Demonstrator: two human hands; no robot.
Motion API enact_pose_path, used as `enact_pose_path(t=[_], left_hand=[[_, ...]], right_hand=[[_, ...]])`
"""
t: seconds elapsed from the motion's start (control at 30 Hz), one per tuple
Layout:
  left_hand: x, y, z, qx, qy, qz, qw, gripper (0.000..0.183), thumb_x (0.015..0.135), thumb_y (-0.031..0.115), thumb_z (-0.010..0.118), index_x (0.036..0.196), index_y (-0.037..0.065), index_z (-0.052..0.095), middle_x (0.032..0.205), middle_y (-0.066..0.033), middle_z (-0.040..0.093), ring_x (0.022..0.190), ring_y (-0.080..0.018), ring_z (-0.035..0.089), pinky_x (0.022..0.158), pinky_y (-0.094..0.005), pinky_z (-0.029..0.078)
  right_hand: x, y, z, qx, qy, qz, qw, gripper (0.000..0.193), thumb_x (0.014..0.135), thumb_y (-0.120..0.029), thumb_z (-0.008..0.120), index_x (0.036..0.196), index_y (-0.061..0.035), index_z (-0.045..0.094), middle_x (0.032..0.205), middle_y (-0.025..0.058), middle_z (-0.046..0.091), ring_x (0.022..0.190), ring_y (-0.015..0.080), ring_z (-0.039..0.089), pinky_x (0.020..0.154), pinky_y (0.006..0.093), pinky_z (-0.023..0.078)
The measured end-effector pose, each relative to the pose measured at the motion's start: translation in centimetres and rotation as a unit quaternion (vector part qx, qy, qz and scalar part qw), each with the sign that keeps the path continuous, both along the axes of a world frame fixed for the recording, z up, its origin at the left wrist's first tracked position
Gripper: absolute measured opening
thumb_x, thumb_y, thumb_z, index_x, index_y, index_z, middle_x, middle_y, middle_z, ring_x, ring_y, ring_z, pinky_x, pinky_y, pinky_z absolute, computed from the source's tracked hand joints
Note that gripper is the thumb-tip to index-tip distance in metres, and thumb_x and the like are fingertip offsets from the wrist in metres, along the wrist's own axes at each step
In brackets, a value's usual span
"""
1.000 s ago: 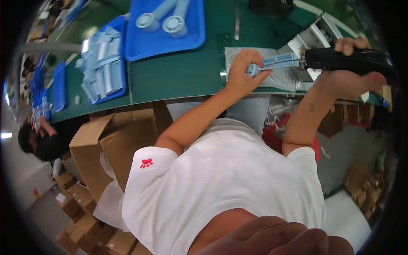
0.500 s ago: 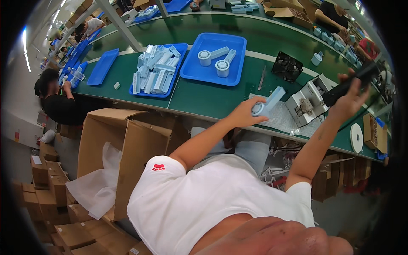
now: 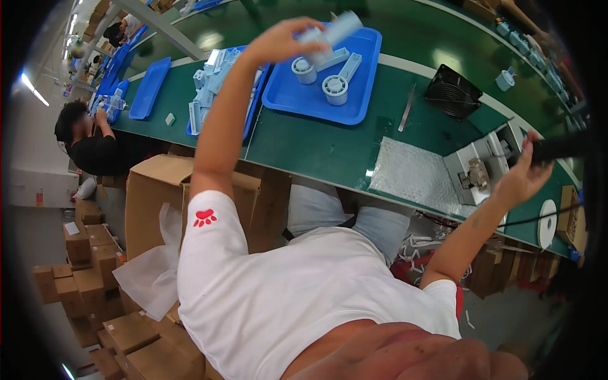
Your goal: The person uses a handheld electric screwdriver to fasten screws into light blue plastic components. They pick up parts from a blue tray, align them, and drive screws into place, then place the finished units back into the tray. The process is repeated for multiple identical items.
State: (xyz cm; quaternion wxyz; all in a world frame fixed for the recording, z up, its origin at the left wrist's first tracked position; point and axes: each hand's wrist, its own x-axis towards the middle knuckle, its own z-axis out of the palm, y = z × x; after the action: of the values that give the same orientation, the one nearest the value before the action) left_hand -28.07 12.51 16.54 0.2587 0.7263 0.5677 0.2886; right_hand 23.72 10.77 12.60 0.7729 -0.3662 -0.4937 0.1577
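Note:
My left hand (image 3: 282, 43) is closed on a light-blue plastic housing (image 3: 342, 28), blurred by motion, above the far part of a blue tray (image 3: 297, 110). In that tray lie two similar housings, each with a round slotted end (image 3: 335, 88) and a straight, long arm. At the right, my right hand (image 3: 524, 174) grips a black cylindrical tool (image 3: 560, 149) whose far end fades into the dark rim. Beneath and left of this hand stands a white-grey bench device (image 3: 487, 155) with a metal fixture on its front.
A second blue tray heaped with light-blue parts (image 3: 206, 88) stands to the left, beyond it a bare blue tray (image 3: 149, 88). Bubble wrap (image 3: 405, 168), a black fan (image 3: 453, 92) and a white reel (image 3: 546, 223) lie rightward. An open carton (image 3: 155, 209) adjoins the bench; a co-worker (image 3: 88, 136) sits left.
My left hand has carried the housing up and left, from over the bubble wrap to above the tray. My right hand has lowered slightly, still holding the black tool.

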Motion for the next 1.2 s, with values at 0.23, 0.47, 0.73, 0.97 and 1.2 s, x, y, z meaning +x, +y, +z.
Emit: enact_pose_path(t=[0.23, 0.47, 0.73, 0.97, 1.2], left_hand=[[-17.2, 18.8, -7.6, 0.054, 0.267, 0.32, 0.907, 0.089, 0.075, 0.071, 0.077, 0.138, 0.01, 0.064, 0.127, -0.0194, 0.07, 0.116, -0.0327, 0.07, 0.101, -0.0405, 0.053], [-19.2, 26.5, -14.1, 0.046, 0.3, 0.39, 0.869, 0.078, 0.084, 0.056, 0.077, 0.138, 0.004, 0.056, 0.131, -0.0261, 0.065, 0.121, -0.0405, 0.063, 0.1, -0.0479, 0.052], [-7.3, 19.0, -5.9, 0.098, 0.314, 0.239, 0.914, 0.089, 0.085, 0.056, 0.076, 0.15, 0.003, 0.045, 0.147, -0.0302, 0.05, 0.134, -0.046, 0.051, 0.112, -0.0492, 0.044], [-1.6, 3.6, -4.4, -0.122, 0.347, -0.021, 0.93, 0.083, 0.081, 0.053, 0.079, 0.146, 0.01, 0.051, 0.139, -0.0241, 0.057, 0.124, -0.0432, 0.06, 0.104, -0.0487, 0.051], [-1.6, 3.0, -11.4, -0.004, 0.327, 0.063, 0.943, 0.074, 0.074, 0.034, 0.074, 0.138, 0.002, 0.054, 0.131, -0.0284, 0.06, 0.117, -0.045, 0.063, 0.099, -0.0507, 0.053]], right_hand=[[1.0, -1.1, -1.7, 0.125, -0.133, -0.192, 0.964, 0.051, 0.098, -0.009, 0.062, 0.141, 0.0077, 0.04, 0.13, 0.029, 0.058, 0.116, 0.0381, 0.064, 0.101, 0.0469, 0.056], [-5.2, -3.5, -4.9, 0.145, -0.248, -0.065, 0.956, 0.046, 0.097, -0.024, 0.06, 0.133, 0.0017, 0.047, 0.114, 0.0227, 0.063, 0.096, 0.034, 0.065, 0.084, 0.0444, 0.057], [-16.8, -4.5, -6.2, -0.09, -0.322, 0.266, 0.904, 0.038, 0.077, 0.013, 0.07, 0.113, 0.0021, 0.068, 0.112, 0.0204, 0.067, 0.078, 0.024, 0.067, 0.071, 0.0324, 0.056], [-15.0, -7.1, -4.6, -0.043, -0.267, 0.182, 0.945, 0.047, 0.077, 0.014, 0.068, 0.122, 0.0029, 0.064, 0.118, 0.0198, 0.063, 0.075, 0.0186, 0.066, 0.071, 0.0296, 0.055], [0.0, -6.8, -0.7, 0.214, -0.166, -0.275, 0.923, 0.034, 0.093, 0.006, 0.064, 0.126, 0.0053, 0.055, 0.122, 0.0192, 0.06, 0.105, 0.0281, 0.063, 0.093, 0.0392, 0.053]])
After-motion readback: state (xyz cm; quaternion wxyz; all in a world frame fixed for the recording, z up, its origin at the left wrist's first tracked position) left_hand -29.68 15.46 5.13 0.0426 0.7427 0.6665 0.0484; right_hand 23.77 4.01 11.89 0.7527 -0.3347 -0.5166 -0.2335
